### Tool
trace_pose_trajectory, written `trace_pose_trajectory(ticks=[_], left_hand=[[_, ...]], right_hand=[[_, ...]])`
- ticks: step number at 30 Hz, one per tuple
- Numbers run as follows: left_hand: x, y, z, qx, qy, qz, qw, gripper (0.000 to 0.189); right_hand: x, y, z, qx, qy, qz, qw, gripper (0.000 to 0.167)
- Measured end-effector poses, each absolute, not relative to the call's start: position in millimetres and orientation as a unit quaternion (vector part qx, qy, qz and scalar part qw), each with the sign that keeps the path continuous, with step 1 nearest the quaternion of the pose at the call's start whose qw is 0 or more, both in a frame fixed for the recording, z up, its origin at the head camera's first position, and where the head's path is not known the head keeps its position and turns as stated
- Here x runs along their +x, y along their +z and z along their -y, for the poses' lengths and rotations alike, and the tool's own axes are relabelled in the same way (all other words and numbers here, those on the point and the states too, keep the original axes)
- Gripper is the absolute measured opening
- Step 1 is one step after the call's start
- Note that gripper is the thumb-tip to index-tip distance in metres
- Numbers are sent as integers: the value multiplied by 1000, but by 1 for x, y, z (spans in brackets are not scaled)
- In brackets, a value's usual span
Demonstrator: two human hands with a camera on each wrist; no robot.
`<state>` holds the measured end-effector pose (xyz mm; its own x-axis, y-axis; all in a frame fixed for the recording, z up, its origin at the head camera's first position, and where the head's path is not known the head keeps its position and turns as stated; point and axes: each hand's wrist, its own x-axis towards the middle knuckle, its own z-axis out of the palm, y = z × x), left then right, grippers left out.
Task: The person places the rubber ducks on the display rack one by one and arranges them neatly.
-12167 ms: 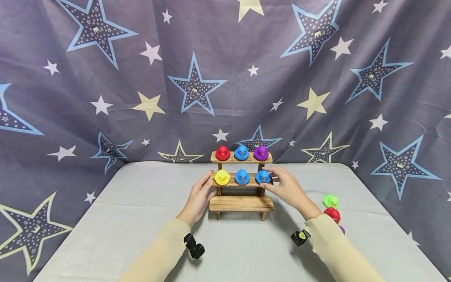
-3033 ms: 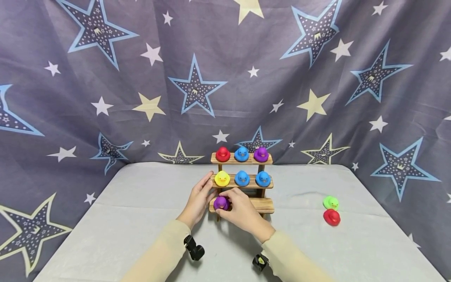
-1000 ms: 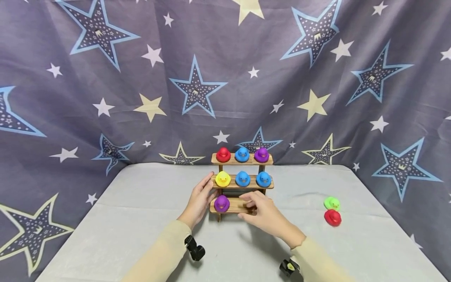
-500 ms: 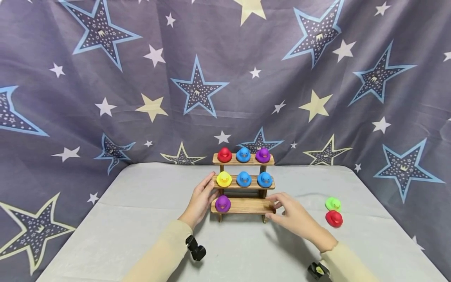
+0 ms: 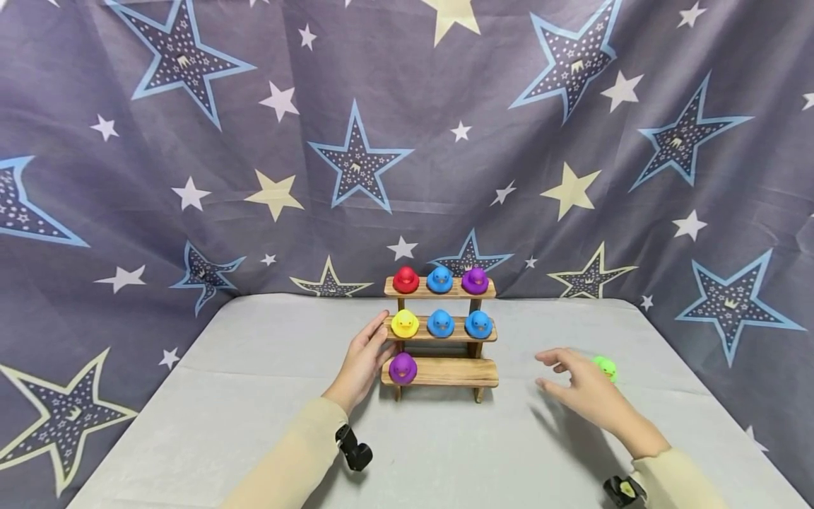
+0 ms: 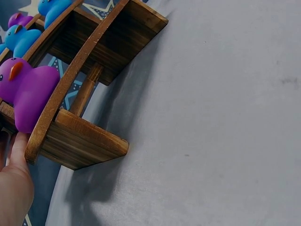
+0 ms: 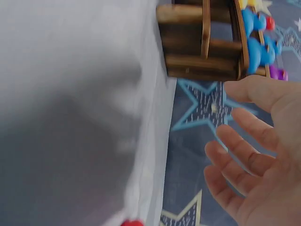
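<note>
A three-tier wooden display stand point(image 5: 458, 372) holds rubber ducks. A red duck point(image 5: 405, 280), a blue duck point(image 5: 439, 280) and a purple duck point(image 5: 475, 281) sit on the top tier. Along the middle one are a yellow duck point(image 5: 404, 324) and two more blue ducks point(image 5: 441, 324). Another purple duck point(image 5: 403, 368) is at the left end of the bottom tier. My left hand point(image 5: 357, 364) touches the stand's left side with extended fingers. Right of the stand, my right hand point(image 5: 588, 392) is over the table, fingers spread and holding nothing.
A green duck point(image 5: 605, 368) lies on the table just behind my right hand, partly covered by it. A red duck point(image 7: 132, 222) peeks in at the bottom of the right wrist view; my hand hides it in the head view. A star-patterned curtain point(image 5: 305, 233) hangs behind the pale table.
My right hand has let go of the purple duck on the bottom tier and moved right, over the loose ducks. Earlier it placed a blue duck on the middle tier. My left hand has stayed put.
</note>
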<state>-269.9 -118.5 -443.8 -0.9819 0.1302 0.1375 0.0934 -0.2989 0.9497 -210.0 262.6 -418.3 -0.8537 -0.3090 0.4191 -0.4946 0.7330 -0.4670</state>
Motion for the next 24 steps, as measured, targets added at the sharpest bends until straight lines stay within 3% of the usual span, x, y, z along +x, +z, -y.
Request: trace_pose_trajectory(ticks=[15,24], left_hand=[[-269,-443,117,91,798,-596,12,51],[-269,-444,119,94,798,-595,12,52]], right_hand=[[-210,-433,-326,164,232,939,191,37],[-209,-441,-347,134,246,949,144,41]])
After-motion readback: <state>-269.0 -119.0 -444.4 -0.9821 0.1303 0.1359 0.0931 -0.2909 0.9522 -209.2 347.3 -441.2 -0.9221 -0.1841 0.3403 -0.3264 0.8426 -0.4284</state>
